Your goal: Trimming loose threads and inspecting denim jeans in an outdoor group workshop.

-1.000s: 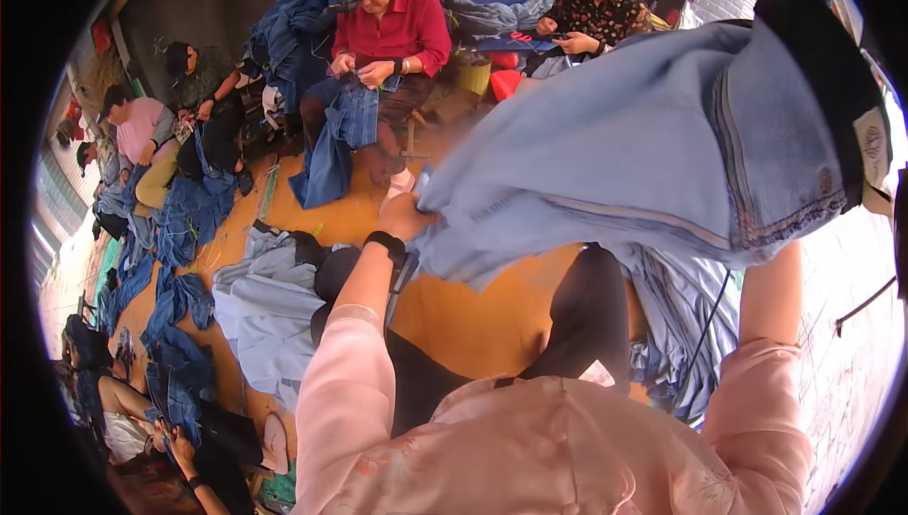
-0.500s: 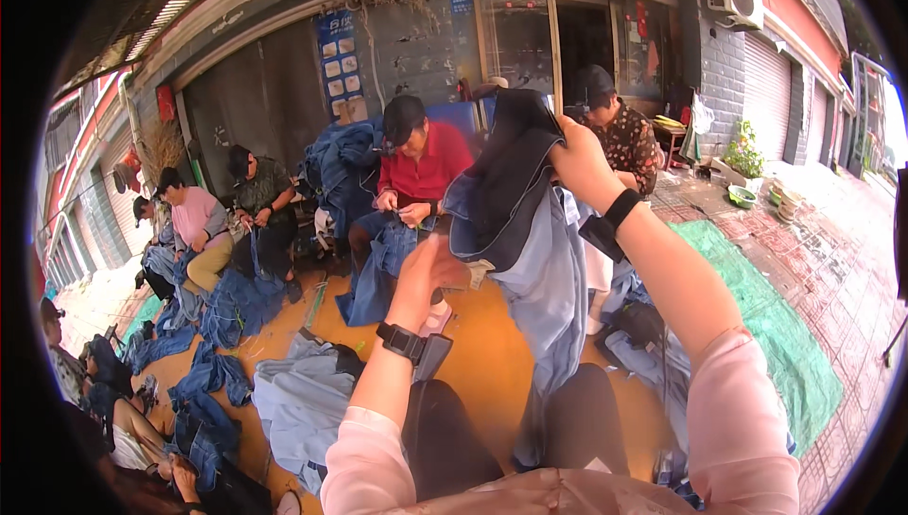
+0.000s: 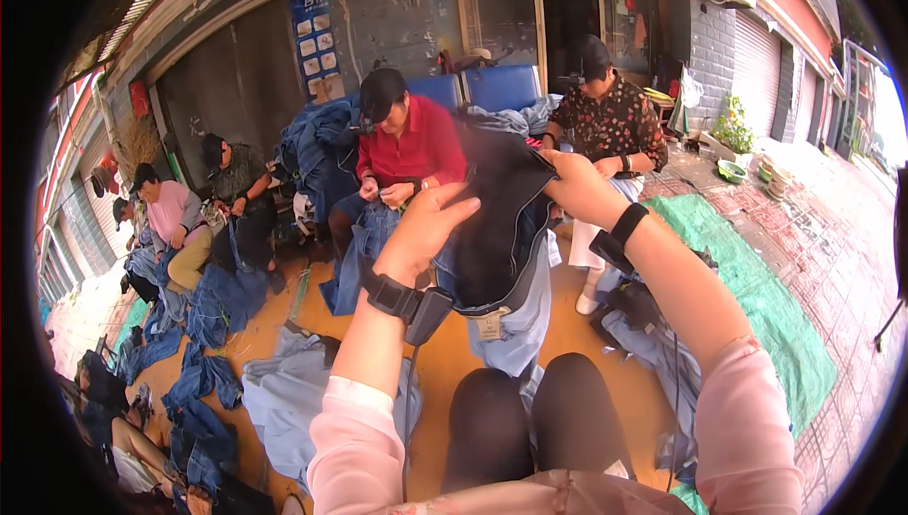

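I hold up a pair of light blue jeans (image 3: 515, 331) in front of my knees, their black inner side (image 3: 492, 231) facing me. A small beige label (image 3: 489, 326) hangs from the lower edge of the black part. My right hand (image 3: 582, 189) is closed on the upper right edge, thumb on top. At the left edge, my left hand (image 3: 426, 231) has its thumb and forefinger close together against the black cloth; its other fingers are partly hidden. The legs of the jeans hang down behind the black part.
A light blue denim heap (image 3: 284, 392) lies left of my knees, another pile (image 3: 653, 335) to the right. Co-workers sit around, one in a red shirt (image 3: 416, 146) opposite me. A green sheet (image 3: 757, 288) covers paving at right. Blue chairs (image 3: 501, 89) stand behind.
The jeans have come down and turned, so their black inner side now faces me more fully. My left hand has risen along their left edge; my right hand has lowered slightly.
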Action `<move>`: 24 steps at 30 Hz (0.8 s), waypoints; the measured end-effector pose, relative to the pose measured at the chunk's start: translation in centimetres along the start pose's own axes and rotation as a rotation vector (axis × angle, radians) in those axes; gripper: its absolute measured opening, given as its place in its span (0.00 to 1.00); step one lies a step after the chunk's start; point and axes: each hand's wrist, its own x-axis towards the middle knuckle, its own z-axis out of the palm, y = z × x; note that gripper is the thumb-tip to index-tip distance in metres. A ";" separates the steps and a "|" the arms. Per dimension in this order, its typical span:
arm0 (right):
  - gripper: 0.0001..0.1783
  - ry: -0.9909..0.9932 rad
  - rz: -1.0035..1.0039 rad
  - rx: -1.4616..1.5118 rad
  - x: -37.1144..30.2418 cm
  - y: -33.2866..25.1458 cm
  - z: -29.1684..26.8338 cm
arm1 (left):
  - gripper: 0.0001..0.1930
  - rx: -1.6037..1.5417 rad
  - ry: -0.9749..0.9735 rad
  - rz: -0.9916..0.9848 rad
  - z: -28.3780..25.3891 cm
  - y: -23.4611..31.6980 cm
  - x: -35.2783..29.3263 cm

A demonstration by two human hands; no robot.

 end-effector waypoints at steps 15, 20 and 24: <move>0.25 0.225 0.301 -0.130 -34.6 8.3 6.9 | 0.09 -0.481 0.833 -0.384 6.5 -9.0 -29.6; 0.25 0.090 0.759 0.181 -42.5 6.3 10.0 | 0.03 -0.564 0.752 -0.922 9.6 -11.8 -39.0; 0.31 0.034 0.662 -0.279 -40.7 4.4 7.5 | 0.03 -0.596 0.724 -0.875 8.8 -11.4 -38.1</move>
